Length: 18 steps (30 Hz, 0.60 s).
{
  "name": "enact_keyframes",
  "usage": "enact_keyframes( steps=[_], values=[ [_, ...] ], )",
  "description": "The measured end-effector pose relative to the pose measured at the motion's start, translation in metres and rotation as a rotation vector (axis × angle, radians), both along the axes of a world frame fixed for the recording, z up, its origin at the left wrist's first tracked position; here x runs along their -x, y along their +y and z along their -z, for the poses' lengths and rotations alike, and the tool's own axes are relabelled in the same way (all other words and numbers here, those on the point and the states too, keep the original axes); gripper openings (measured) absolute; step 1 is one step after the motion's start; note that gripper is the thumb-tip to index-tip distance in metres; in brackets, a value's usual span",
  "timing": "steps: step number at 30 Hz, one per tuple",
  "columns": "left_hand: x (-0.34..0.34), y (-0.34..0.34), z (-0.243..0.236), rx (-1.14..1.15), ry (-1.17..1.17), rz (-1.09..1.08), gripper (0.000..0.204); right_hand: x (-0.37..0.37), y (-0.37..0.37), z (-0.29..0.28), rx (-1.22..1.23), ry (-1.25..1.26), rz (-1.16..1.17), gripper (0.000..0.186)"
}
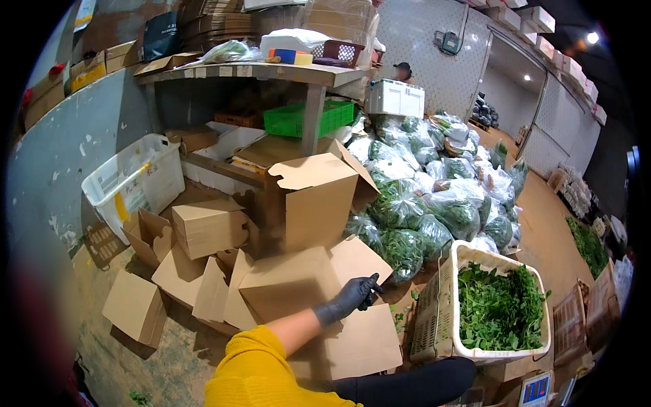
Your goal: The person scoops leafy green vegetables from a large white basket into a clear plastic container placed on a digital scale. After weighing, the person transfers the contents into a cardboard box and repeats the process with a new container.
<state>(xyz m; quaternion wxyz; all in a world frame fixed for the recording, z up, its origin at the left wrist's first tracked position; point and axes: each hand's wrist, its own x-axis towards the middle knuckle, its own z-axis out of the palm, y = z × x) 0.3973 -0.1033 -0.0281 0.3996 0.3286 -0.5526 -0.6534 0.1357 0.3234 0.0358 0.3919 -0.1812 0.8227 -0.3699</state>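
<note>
My left hand (348,298), in a black glove below a pushed-up yellow sleeve, reaches right over an open cardboard box (288,278) and its spread flaps. Its fingers are curled together; what they hold, if anything, is too small to make out. A flap (363,342) of the box lies just below the hand. To the right stands a cream plastic crate (434,319) full of loose leafy greens (502,305). My right hand is out of view.
Several cardboard boxes (135,308) lie on the floor at left, near a white plastic bin (139,180). Bagged greens (420,197) are heaped beyond the crate. A table (315,112) stands behind, with a green crate (305,121) beneath. A scale display (536,389) sits lower right. Another person (405,72) is far back.
</note>
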Motion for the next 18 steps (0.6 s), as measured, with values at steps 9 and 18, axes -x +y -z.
enact_keyframes(
  steps=[9,18],
  values=[
    [-0.017,-0.022,0.025,-0.149,0.112,0.051,0.044,-0.036,-0.022,-0.012,0.001,0.103,-0.042,0.023],
    [0.008,-0.042,0.040,-0.128,0.163,0.232,0.017,-0.055,0.033,-0.036,0.053,0.353,0.066,0.019]
  ],
)
